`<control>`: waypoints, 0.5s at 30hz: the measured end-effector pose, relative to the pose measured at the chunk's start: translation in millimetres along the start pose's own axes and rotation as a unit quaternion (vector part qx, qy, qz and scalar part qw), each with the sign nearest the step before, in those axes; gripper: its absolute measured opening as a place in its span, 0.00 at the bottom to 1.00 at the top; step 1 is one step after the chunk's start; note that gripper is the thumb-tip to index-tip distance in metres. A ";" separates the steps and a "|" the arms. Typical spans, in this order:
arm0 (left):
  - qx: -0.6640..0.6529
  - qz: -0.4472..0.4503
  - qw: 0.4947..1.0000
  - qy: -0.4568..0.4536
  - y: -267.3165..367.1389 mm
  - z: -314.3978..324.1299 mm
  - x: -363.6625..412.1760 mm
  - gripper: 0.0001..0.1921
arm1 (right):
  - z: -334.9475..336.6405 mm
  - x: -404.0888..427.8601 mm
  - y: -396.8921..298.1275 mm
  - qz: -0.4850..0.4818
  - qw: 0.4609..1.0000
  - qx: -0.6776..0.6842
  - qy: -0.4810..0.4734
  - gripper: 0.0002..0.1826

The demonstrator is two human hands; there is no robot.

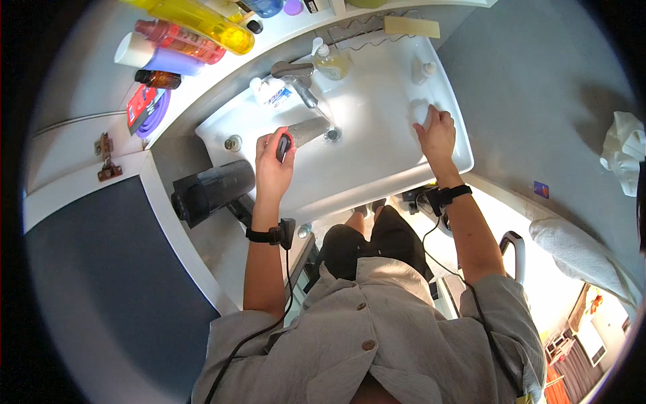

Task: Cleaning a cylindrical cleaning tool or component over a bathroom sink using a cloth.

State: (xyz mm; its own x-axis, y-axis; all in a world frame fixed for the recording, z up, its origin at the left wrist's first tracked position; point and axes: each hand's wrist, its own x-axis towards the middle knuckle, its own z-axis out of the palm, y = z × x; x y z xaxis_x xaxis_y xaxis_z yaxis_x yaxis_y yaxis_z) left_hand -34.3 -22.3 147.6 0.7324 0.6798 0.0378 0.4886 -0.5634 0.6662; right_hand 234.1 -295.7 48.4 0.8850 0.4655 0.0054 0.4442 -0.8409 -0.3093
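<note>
My left hand (275, 164) grips the black end, ringed in red, of a grey cylinder (309, 132) that looks like a filter. Its far end lies in the white washbasin (363, 161) by the drain (332, 134), just under the metal tap spout (308, 96); a thin stream of water appears to fall there. At the basin's right side my right hand (438, 134) has its thumb and fingers around a small whitish round object (420, 112), partly hidden and hard to tell from the basin. A small pale bottle (425, 72) stands beyond that hand.
A soap pump bottle (329, 63) and a white tube (271, 92) stand by the tap. A black cylindrical appliance (214, 191) projects at the basin's left corner. Bottles (171, 43) line the shelf above. A cabinet door (116, 262) stands at left, a grey wall (520, 101) at right.
</note>
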 end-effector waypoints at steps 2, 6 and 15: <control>0.015 0.004 1.000 0.004 5.6 -3.8 -1.8 0.26 | 1.6 0.6 9.7 0.006 1.000 -0.016 -0.021 0.38; 0.033 -0.036 0.999 0.012 14.8 -14.6 -7.4 0.25 | 5.4 -1.4 19.9 -0.001 0.998 -0.051 -0.034 0.42; 0.035 -0.090 0.993 0.061 23.2 -34.5 -49.0 0.25 | -49.3 13.9 -122.1 -0.305 0.938 0.166 -0.014 0.23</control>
State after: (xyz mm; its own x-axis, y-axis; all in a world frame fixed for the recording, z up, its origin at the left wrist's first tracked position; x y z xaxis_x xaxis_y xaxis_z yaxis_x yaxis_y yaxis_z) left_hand -75.2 -52.4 186.9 0.5691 0.8221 0.0152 0.6419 -0.4558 0.6167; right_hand 199.1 -200.2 133.1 0.4744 0.8428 0.2542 0.7943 -0.2853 -0.5364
